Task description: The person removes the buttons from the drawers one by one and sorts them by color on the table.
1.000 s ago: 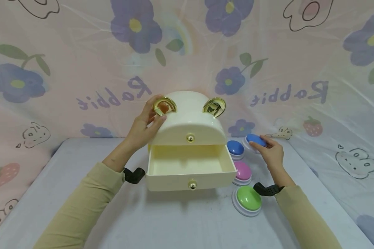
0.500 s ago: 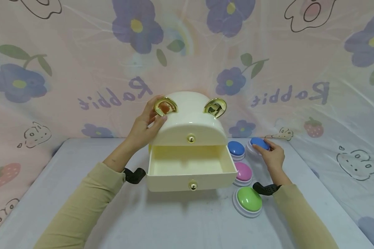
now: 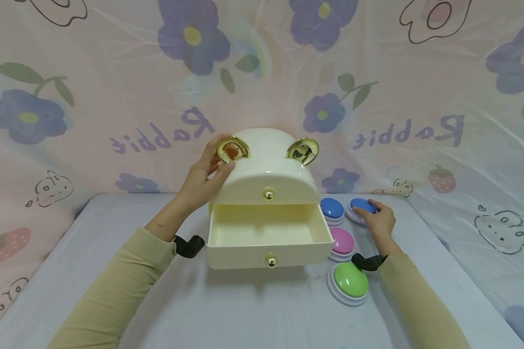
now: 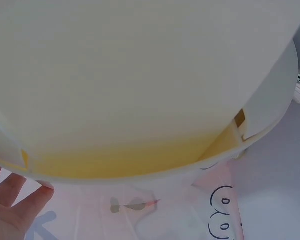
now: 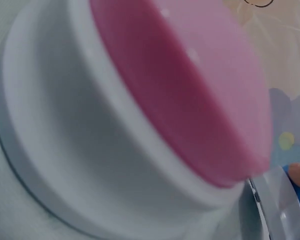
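Note:
A cream storage box (image 3: 266,165) with two gold ears stands mid-table, its lower drawer (image 3: 240,257) pulled out with nothing in it. My left hand (image 3: 202,178) holds the box's upper left side, thumb on the front below the ear and fingers behind. In the left wrist view the box's pale surface fills most of the frame, with fingers (image 4: 37,200) at its edge. At the back right, my right hand (image 3: 381,220) pinches a blue push button (image 3: 361,205) on a white base between thumb and fingers, low over the table.
Along the box's right side are a second blue button (image 3: 332,208), a pink button (image 3: 343,240) partly behind the drawer, and a green button (image 3: 351,279) nearest the front. A patterned cloth (image 3: 262,87) hangs behind the white table (image 3: 166,300).
My right hand has moved the blue button slightly right and down, and it now sits lower and flatter. The left hand and the box have stayed in place.

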### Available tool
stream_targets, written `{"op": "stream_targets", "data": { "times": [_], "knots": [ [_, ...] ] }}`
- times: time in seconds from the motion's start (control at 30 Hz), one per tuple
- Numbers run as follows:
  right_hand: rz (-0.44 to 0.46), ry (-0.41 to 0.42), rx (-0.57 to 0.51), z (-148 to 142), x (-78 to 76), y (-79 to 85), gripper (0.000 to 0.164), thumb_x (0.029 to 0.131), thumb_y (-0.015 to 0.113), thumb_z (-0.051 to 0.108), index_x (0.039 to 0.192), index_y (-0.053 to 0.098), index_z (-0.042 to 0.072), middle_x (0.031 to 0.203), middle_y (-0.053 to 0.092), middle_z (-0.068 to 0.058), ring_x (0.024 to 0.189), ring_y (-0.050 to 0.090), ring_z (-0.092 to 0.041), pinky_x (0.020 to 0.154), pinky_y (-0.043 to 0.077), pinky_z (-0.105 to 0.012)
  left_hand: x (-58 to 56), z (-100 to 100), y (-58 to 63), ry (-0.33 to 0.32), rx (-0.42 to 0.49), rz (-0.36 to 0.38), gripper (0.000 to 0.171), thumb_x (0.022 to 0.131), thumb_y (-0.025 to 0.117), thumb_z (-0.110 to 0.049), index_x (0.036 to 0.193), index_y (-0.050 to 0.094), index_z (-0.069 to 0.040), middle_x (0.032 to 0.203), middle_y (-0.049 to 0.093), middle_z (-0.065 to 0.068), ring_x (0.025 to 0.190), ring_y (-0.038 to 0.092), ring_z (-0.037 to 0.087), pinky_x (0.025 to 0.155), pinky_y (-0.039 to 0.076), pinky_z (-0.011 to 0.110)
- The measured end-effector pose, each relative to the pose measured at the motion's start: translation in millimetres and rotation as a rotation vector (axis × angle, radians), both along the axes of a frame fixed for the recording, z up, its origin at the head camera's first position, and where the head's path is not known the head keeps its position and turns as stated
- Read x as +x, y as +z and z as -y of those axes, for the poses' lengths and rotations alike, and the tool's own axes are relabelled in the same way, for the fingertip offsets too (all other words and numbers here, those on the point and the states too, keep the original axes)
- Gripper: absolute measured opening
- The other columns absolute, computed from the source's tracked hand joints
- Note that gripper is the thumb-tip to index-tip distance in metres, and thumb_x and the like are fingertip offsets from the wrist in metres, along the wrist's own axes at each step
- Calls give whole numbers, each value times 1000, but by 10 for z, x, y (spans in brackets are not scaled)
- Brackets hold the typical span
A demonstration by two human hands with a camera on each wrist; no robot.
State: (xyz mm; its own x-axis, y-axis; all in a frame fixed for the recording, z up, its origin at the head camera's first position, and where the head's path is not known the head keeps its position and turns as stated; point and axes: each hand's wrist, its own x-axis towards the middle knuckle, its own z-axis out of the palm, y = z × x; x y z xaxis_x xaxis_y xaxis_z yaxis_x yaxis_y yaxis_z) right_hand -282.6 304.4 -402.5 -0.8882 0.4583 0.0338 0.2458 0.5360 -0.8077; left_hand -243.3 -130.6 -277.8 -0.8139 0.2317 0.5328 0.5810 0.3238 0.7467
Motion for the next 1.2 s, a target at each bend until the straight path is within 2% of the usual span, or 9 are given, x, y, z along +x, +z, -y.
{"op": "stream_targets", "data": {
  "times": [0.4,0.67,0.93,1.2],
  "knots": [
    [101,43,29,-33,14,20,67,87,69,23,142,41,-1,148,33,-29,138,29,-45,114,27,-53,7,3,-1,10,-14,-7,56,98,54,-18,147,28,-30,137,50,13,130,49,29,109,37,52],
    [115,47,14,-26,45,68,64,87,67,25,140,44,-1,149,31,-30,138,29,-44,114,27,-53,-6,6,-13,1,-10,-13,57,98,54,-16,147,27,-28,136,50,13,130,48,30,110,35,53],
    [55,-2,-87,-28,79,132,56,90,64,26,137,48,0,150,34,-23,140,29,-38,115,28,-48,9,-2,-6,3,-9,-11,56,98,53,-18,147,28,-31,137,49,11,128,50,29,110,36,52],
    [-72,-5,-155,93,158,292,54,87,69,29,132,55,2,142,47,-16,132,42,-27,110,38,-38,15,-2,-3,11,-13,-6,56,98,53,-18,147,28,-30,138,48,12,129,49,29,110,36,52]
  ]
}}
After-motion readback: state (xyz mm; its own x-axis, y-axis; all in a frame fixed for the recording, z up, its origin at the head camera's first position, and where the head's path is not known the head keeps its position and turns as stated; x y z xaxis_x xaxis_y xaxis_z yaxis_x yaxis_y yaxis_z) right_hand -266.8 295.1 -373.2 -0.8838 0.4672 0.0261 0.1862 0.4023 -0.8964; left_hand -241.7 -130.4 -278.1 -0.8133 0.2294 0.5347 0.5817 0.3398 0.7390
